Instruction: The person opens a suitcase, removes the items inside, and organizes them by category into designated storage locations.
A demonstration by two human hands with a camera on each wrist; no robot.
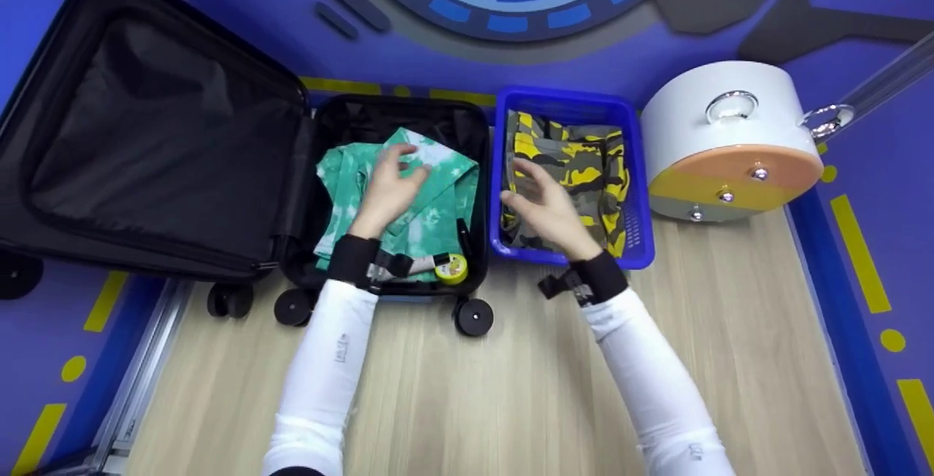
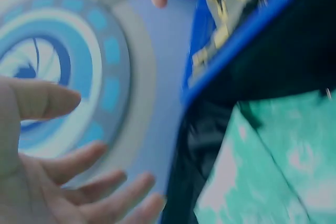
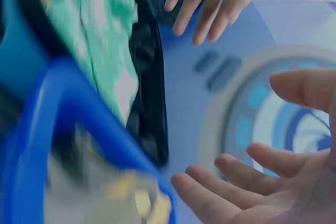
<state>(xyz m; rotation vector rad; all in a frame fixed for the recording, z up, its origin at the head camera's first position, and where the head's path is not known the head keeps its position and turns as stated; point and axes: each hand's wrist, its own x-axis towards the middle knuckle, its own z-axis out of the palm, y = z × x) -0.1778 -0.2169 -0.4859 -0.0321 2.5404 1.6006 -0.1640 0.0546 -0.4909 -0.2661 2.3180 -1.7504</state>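
Grip empty on both sides: held left hand (image 1: 389, 195) above green tie-dye cloth (image 1: 445, 191), presumably folded to fit suitcase (image 1: 168, 133); held right hand (image 1: 552, 215) over camouflage cloth (image 1: 584, 177), likely put in blue basket (image 1: 641, 184) for containment.

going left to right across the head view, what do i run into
Open black suitcase lid → green tie-dye cloth → blue basket holding yellow-and-grey camouflage cloth → white case with round knobs.
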